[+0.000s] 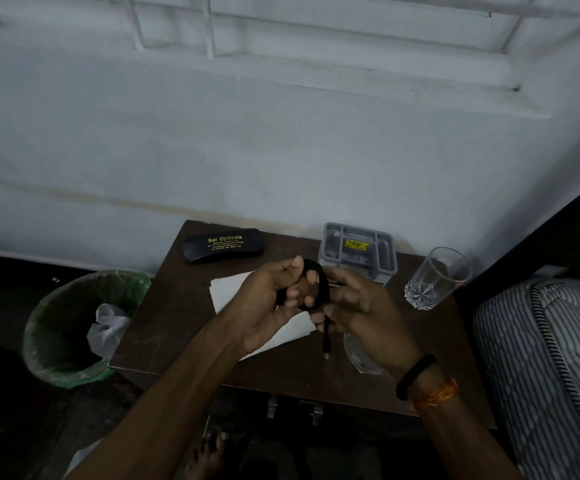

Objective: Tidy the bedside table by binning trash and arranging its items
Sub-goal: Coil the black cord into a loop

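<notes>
Above the dark brown bedside table (pixel 177 306), my left hand (pixel 267 306) grips a coiled black cable (pixel 321 289), the loops wrapped around its fingers. My right hand (pixel 361 306) pinches the cable's loose end, and the plug (pixel 326 348) dangles below it. White paper (pixel 226 289) lies flat on the table under my hands. A black spectacle case (pixel 224 249) with gold lettering rests at the table's back left. At the back stands a grey organiser tray (pixel 357 249), and to its right a clear drinking glass (pixel 435 277).
A bin (pixel 70 327) lined with a green bag, holding a crumpled plastic bag, stands on the floor left of the table. A clear plastic piece (pixel 361 355) lies under my right wrist. A striped mattress (pixel 551 358) borders the right side. A white wall is behind.
</notes>
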Available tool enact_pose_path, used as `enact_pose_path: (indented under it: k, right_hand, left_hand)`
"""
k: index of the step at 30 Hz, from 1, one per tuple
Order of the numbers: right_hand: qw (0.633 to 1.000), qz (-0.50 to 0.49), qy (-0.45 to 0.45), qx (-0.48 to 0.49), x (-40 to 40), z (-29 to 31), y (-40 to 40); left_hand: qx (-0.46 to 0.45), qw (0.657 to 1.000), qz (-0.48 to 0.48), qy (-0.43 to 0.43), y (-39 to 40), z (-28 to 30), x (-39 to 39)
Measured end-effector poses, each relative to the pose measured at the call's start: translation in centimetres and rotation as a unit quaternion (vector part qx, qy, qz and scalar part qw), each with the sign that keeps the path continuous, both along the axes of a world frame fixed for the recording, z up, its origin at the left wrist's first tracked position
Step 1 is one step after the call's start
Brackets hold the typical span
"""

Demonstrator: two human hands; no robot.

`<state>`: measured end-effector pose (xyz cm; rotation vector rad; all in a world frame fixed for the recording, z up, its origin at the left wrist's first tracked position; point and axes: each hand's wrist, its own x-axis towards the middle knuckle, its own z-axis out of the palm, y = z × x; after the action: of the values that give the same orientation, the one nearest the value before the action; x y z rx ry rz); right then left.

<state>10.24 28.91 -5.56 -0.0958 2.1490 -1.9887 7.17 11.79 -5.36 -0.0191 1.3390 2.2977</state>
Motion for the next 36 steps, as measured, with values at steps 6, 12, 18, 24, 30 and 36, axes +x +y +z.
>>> enact_pose_path:
  k: [6,12,18,24,30,36]
  right_hand:
    - [0.997,-0.027,-0.015,-0.069,0.0,0.7,-0.4]
    - [0.993,-0.052,0.101,0.026,-0.1,0.5,-0.3]
    - [0.983,-0.134,0.110,0.060,-0.3,-0.6,0.0]
    - [0.961,-0.173,0.150,0.156,-0.3,-1.1,0.4]
    - [0.970,-0.106,0.158,0.149,-0.3,-0.4,0.2]
    - [0.912,-0.033,0.258,0.318,-0.5,0.5,2.1]
  left_hand:
    - [-0.062,0.996,-0.041,0.055,0.0,0.4,0.4]
    - [-0.065,0.989,-0.043,0.129,0.3,-0.1,0.5]
    - [-0.236,0.937,0.076,0.245,1.0,-1.5,0.4]
    - [-0.399,0.827,0.072,0.389,1.1,-1.8,0.9]
    - [-0.427,0.821,0.103,0.364,1.0,-2.3,0.8]
    - [-0.420,0.849,0.056,0.316,0.5,-2.7,0.6]
